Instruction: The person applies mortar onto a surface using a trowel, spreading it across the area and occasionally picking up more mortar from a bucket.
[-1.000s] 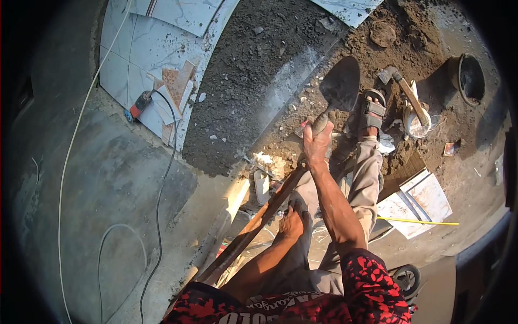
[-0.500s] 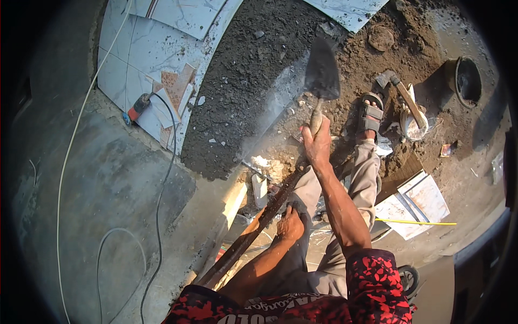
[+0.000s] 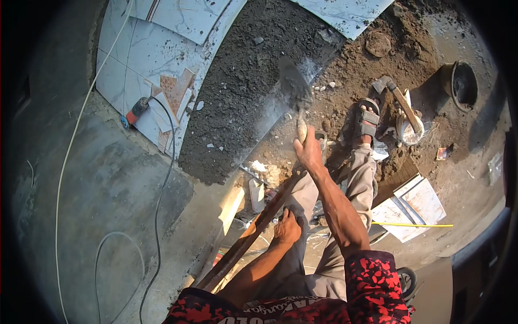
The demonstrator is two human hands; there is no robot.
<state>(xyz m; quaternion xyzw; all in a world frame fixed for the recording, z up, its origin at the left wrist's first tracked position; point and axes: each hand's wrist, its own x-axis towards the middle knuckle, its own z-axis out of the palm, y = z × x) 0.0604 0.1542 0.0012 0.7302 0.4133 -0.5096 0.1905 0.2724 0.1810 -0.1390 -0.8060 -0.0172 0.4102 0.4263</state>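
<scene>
In my right hand [image 3: 309,153] is the wooden handle of a pointed trowel [image 3: 294,86], fingers wrapped round it. The trowel's blade, slightly blurred, is over the right edge of a dark, crumbly mortar bed [image 3: 226,102], beside a smooth pale grey strip. My left hand [image 3: 288,227] rests closed against my trouser leg at the knee; its curled fingertips are hidden. Close to it, a long brown beam [image 3: 253,229] runs diagonally. White marbled tiles [image 3: 197,59] border the mortar on the left, with another tile [image 3: 348,13] at its far end.
A red and black power tool [image 3: 137,110] with a dark cord lies by broken tile pieces [image 3: 171,97]. On the right are loose soil, a hatchet [image 3: 402,97], a white bag [image 3: 409,131], a black bucket [image 3: 463,86] and stacked tiles [image 3: 415,208]. A pale cable [image 3: 70,146] crosses the concrete.
The trowel and my right hand have moved left and a little nearer, bringing the blade from the soil side to the mortar's edge. My left hand stays at the knee.
</scene>
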